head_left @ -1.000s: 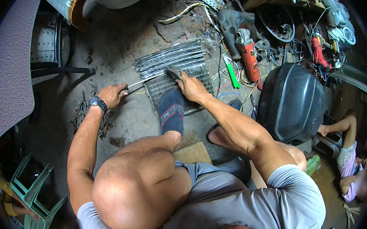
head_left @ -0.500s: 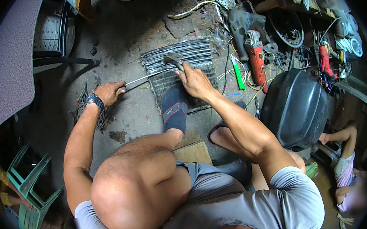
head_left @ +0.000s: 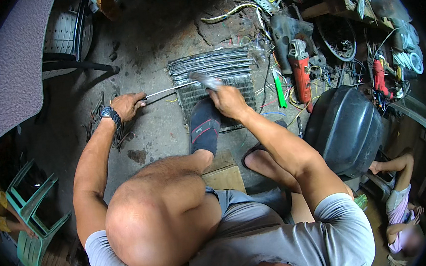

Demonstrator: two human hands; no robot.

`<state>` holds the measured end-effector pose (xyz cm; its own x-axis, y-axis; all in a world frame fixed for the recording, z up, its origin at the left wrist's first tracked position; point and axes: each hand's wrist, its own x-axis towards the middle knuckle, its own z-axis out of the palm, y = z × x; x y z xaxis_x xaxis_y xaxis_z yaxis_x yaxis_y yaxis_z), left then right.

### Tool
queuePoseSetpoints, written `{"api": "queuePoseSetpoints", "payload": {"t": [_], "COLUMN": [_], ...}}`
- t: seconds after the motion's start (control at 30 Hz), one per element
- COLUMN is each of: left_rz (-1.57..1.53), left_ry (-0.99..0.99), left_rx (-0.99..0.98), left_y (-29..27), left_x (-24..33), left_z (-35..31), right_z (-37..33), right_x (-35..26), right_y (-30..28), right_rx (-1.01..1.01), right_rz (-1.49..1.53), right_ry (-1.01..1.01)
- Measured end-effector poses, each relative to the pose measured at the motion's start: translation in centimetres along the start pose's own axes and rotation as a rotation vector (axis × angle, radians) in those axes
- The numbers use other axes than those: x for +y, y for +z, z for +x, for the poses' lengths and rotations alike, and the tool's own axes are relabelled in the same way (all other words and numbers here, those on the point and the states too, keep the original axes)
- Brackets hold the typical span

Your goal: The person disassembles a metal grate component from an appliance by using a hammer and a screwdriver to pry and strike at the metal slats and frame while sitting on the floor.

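Closed around one end of a thin metal rod point(head_left: 164, 91) is my left hand point(head_left: 127, 106). From there the rod runs right to a dark, finned metal panel like a radiator core point(head_left: 210, 60) lying flat on the floor. My right hand point(head_left: 230, 102) grips a hammer point(head_left: 204, 79) above the panel; its head is smeared by motion and overlaps the rod's far end. I cannot tell whether the hammer touches the rod. My sandalled foot point(head_left: 203, 118) rests on the panel's near part, hiding some of it.
Right of the panel lie a green-handled tool point(head_left: 280, 91), a red angle grinder point(head_left: 300, 71), loose wires and a black plastic case point(head_left: 345, 127). Coiled wire point(head_left: 118, 135) sits under my left wrist. Green chairs point(head_left: 32, 217) stand at left; two people are at the edges.
My right hand and the hammer have come down slightly toward me, and the hammer head is now blurred. My left hand keeps its hold on the rod. The view has shifted slightly.
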<state>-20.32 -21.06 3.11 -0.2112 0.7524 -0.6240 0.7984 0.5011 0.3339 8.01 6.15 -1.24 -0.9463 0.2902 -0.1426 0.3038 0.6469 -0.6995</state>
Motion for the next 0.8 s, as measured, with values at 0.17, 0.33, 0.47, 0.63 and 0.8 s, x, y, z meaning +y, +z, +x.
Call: {"api": "queuePoseSetpoints", "payload": {"t": [0.17, 0.33, 0.47, 0.63, 0.8], "left_rz": [0.002, 0.013, 0.006, 0.008, 0.044], "left_ry": [0.004, -0.035, -0.033, -0.093, -0.124], "left_rx": [0.052, 0.020, 0.020, -0.029, -0.081], "left_y": [0.2, 0.9, 1.2, 1.8, 1.8], "left_x": [-1.3, -1.8, -2.5, -3.3, -3.2], "left_z": [-1.4, -1.9, -1.5, -2.4, -1.8], "right_z": [3.6, 2.5, 4.9, 4.1, 5.0], "right_x": [-3.4, -2.9, -3.2, -6.8, -3.0], "right_y": [-2.4, -0.7, -0.9, -2.3, -0.6], "right_rx": [-0.180, 0.057, -0.301, -0.095, -0.213], "right_rz": [0.000, 0.042, -0.114, 0.046, -0.106], "right_ry": [0.120, -0.083, 0.154, 0.070, 0.066]}}
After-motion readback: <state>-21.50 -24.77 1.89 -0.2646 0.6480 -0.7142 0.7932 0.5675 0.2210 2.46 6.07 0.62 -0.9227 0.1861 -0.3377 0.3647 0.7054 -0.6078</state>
